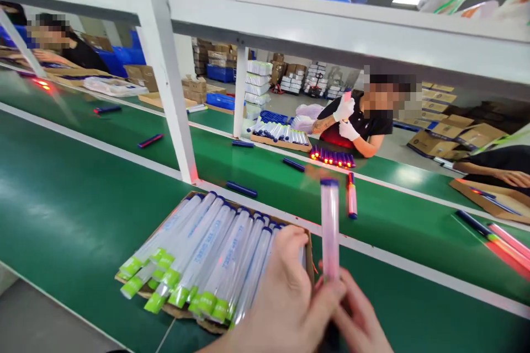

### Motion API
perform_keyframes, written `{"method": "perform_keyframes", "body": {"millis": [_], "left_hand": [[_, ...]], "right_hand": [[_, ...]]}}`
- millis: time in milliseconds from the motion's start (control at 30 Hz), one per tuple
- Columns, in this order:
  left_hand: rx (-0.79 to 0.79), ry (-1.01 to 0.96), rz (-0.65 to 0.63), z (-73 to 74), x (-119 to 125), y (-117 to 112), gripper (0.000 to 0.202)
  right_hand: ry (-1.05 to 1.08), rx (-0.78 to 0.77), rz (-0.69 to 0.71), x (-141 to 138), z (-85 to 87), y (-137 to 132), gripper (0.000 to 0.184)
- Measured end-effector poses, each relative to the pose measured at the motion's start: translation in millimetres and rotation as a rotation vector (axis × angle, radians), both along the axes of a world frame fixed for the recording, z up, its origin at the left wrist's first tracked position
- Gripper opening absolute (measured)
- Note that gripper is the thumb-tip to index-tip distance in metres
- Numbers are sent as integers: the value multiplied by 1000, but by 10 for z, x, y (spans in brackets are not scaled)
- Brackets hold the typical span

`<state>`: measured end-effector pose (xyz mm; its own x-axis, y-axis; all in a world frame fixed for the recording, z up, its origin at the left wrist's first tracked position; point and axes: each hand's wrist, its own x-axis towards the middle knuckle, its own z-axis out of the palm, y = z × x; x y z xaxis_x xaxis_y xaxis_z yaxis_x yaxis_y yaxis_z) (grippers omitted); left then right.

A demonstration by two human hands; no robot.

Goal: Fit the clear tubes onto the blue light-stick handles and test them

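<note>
A translucent plastic tube (330,231) with a dark blue cap stands nearly upright in front of me, pinkish inside. My left hand (285,292) is closed with its thumb pressed on the tube's lower end, fingers curled. From the other side, the fingers of my right hand (358,311) wrap round the same end, which they partly hide. Left of my hands, a shallow cardboard tray (199,322) holds several similar tubes (211,242) with blue caps and bright green ends; my left hand overlaps its right side.
A green conveyor belt (265,168) carries scattered dark blue sticks (242,189) and a red-lit stick (351,196). A white metal post (163,66) and shelf beam (331,16) frame the bench. Across the belt, a gloved co-worker (351,121) sits behind a row of glowing sticks (331,157).
</note>
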<state>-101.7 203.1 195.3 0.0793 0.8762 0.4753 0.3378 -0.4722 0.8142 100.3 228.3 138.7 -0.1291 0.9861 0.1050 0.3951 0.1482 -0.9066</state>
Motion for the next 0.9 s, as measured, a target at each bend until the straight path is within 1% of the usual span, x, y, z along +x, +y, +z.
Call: {"method": "perform_keyframes", "body": {"millis": [33,67,100,133,167,200,233,267,333,400,433,500,533,600,633,700,767,833,900], "left_hand": [[-35,147,88,96,-151,23,42],[-96,344,190,175,-288,41,36],[-179,561,296,232,-408,55,29],[-271,763,387,267,-507,67,24],[-351,919,451,279,-587,79,22],[-414,1031,487,272,-650,92,20],[-469,1096,500,250,-698,107,20],[-520,1121,495,219,-736,123,21],[-608,1103,447,156,-800,159,26],[-652,1057,412,119,-866,184,33],[-657,1023,406,115,-905,187,35],[-632,877,404,126,-991,171,37],[-603,748,396,137,-1034,156,36],[-540,384,365,161,-1100,128,37],[-532,162,356,172,-1116,122,39],[-585,-296,357,194,-1101,141,45],[-629,-699,349,225,-1033,207,52],[-587,-994,296,270,-939,308,51],[-564,-1207,249,323,-847,418,38]], "right_hand": [[-106,25,-11,25,-44,303,51],[-191,54,-36,57,-71,645,52],[-245,66,-70,94,-85,1005,48],[-314,58,-108,133,-92,1357,41],[-382,39,-144,167,-97,1679,35],[-444,13,-171,191,-104,1953,31],[-502,-17,-191,194,-116,2171,28],[-553,-43,-204,169,-132,2330,26],[-626,-61,-205,2,-182,2501,27],[-657,-20,-142,-328,-247,2548,28],[-656,17,-72,-539,-282,2552,29],[-633,85,128,-984,-346,2559,32],[-619,103,232,-1185,-368,2569,32],[-606,106,379,-1474,-376,2601,31],[-604,97,413,-1547,-356,2612,30],[-589,88,416,-1546,-254,2587,27],[-538,106,371,-1391,-70,2444,28],[-448,141,311,-1143,180,2133,33],[-336,154,272,-855,449,1637,41]]}}
